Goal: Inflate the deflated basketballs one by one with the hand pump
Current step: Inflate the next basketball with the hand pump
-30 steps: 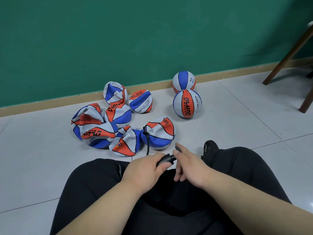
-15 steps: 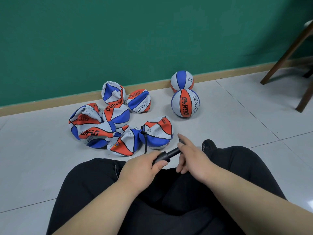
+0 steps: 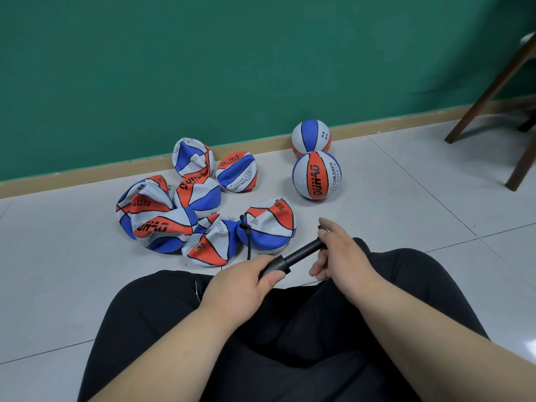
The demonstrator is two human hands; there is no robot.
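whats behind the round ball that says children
Another inflated ball, by the baseboard. Its bottom is covered by the front ball, so whether they touch cannot be seen.

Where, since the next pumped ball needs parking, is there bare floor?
Bare tiles lie right of the inflated balls, toward the chair legs, and left of the deflated pile. Crowded: before the knees, where left hand and right hand grip the pump.

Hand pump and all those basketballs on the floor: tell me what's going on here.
A person sitting on the tiled floor is working a black hand pump. The left hand grips its barrel and the right hand holds the handle end. Its hose runs to the nearest deflated basketball. More flat ones lie heaped at the left. Two inflated basketballs stand near the wall.
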